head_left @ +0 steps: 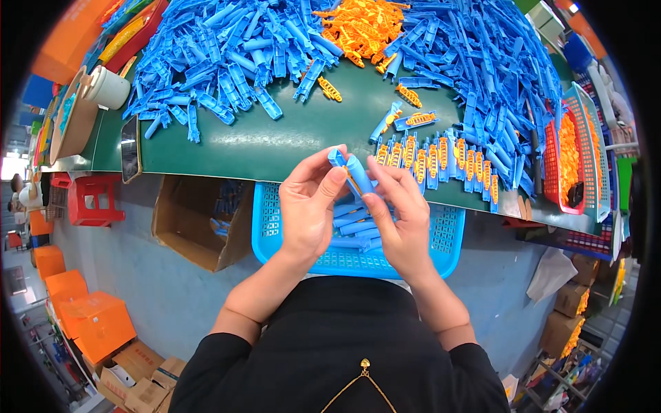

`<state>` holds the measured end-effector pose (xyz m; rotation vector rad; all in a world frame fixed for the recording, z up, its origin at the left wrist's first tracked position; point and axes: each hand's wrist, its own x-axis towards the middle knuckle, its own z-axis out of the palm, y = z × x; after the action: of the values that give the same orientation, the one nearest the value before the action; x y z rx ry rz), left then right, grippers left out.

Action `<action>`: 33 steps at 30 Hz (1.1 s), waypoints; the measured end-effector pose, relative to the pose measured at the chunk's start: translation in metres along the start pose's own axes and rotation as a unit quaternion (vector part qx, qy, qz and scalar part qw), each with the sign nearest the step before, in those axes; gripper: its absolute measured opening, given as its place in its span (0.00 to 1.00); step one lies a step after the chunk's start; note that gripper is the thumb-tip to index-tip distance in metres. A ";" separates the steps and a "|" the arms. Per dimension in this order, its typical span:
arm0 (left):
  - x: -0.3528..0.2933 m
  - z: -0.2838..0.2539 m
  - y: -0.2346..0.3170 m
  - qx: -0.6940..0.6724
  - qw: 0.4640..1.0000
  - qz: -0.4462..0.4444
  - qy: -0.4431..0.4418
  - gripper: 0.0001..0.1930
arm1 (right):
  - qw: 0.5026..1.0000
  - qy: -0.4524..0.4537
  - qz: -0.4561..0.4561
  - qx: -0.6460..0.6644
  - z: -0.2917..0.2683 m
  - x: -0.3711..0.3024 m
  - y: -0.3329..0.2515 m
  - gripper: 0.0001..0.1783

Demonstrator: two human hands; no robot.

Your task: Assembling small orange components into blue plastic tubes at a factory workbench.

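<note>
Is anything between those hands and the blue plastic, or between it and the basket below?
Nothing visible: the left hand and right hand touch the blue plastic, and no barrier shows between it and the blue basket below.

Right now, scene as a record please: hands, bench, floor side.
left hand: fingers on blue pieces
right hand: fingers on same pieces
bench: green
heaps: left blue pile, orange pile, right blue pile
row, right side: blue shells with orange inserts
near bench edge: blue basket with more blue parts; open cardboard box left of it
</note>
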<state>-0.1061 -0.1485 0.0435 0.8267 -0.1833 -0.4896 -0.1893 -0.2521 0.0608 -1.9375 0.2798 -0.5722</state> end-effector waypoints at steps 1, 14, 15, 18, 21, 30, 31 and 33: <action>0.000 0.000 0.001 -0.007 1.000 -0.005 -0.001 0.15 | 1.000 0.000 0.000 0.000 -0.001 0.000 0.001 0.20; -0.001 0.000 0.003 -0.027 0.997 -0.056 -0.035 0.13 | 0.995 -0.022 0.000 0.098 -0.006 0.006 0.002 0.17; -0.001 0.000 0.003 -0.027 0.997 -0.057 -0.035 0.13 | 0.993 -0.024 0.011 0.113 -0.006 0.006 0.002 0.17; 0.000 0.000 0.005 -0.026 0.997 -0.063 -0.036 0.13 | 0.993 -0.014 0.000 0.115 -0.006 0.005 0.004 0.17; 0.001 0.000 0.005 -0.030 0.997 -0.061 -0.044 0.13 | 0.994 -0.017 -0.009 0.105 -0.007 0.005 0.006 0.17; 0.005 -0.007 0.010 -0.003 0.993 -0.106 -0.052 0.12 | 0.998 -0.044 -0.025 0.040 -0.009 0.009 0.003 0.16; 0.007 -0.009 0.012 0.011 0.989 -0.137 -0.061 0.13 | 0.998 -0.044 -0.024 0.040 -0.010 0.010 0.003 0.16; 0.007 -0.009 0.011 0.024 0.982 -0.171 -0.071 0.15 | 0.997 -0.067 -0.040 0.023 -0.013 0.012 0.002 0.18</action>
<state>-0.0933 -0.1397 0.0452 0.8749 -0.1863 -0.8725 -0.1856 -0.2684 0.0664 -1.9393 0.1030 -0.4933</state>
